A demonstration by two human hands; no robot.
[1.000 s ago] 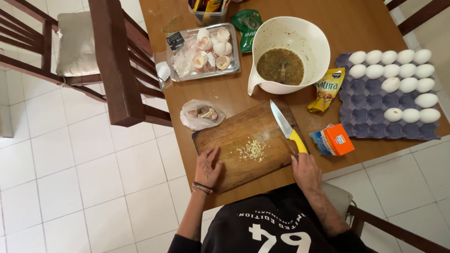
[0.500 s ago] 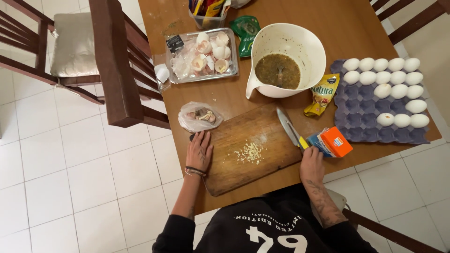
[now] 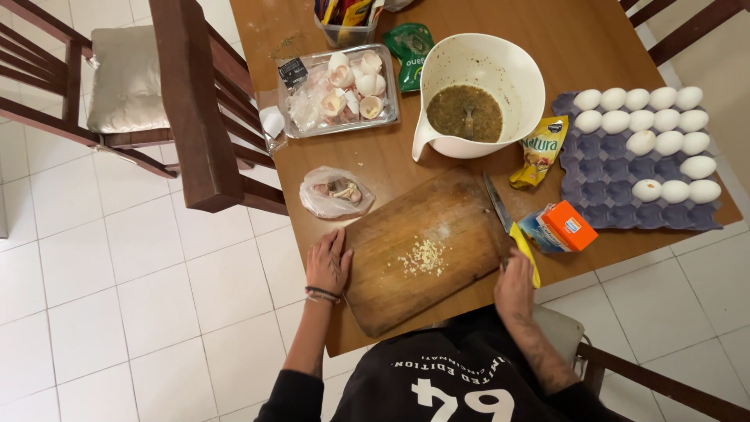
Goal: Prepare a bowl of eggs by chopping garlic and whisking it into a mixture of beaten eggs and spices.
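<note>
Fingers of the right hand (image 3: pixel 513 283) rest on the yellow handle of a knife (image 3: pixel 509 227), grip loose; its blade lies across the right edge of the wooden cutting board (image 3: pixel 422 250). The left hand (image 3: pixel 328 262) lies flat, grip wide, touching the board's left edge. Minced garlic (image 3: pixel 422 256) sits mid-board. Beyond on the desk (image 3: pixel 586 47): white bowl (image 3: pixel 478 90), egg tray (image 3: pixel 637 168).

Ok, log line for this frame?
left hand: flat on cutting board edge | right hand: at knife handle | chopped garlic: mid-board
</note>
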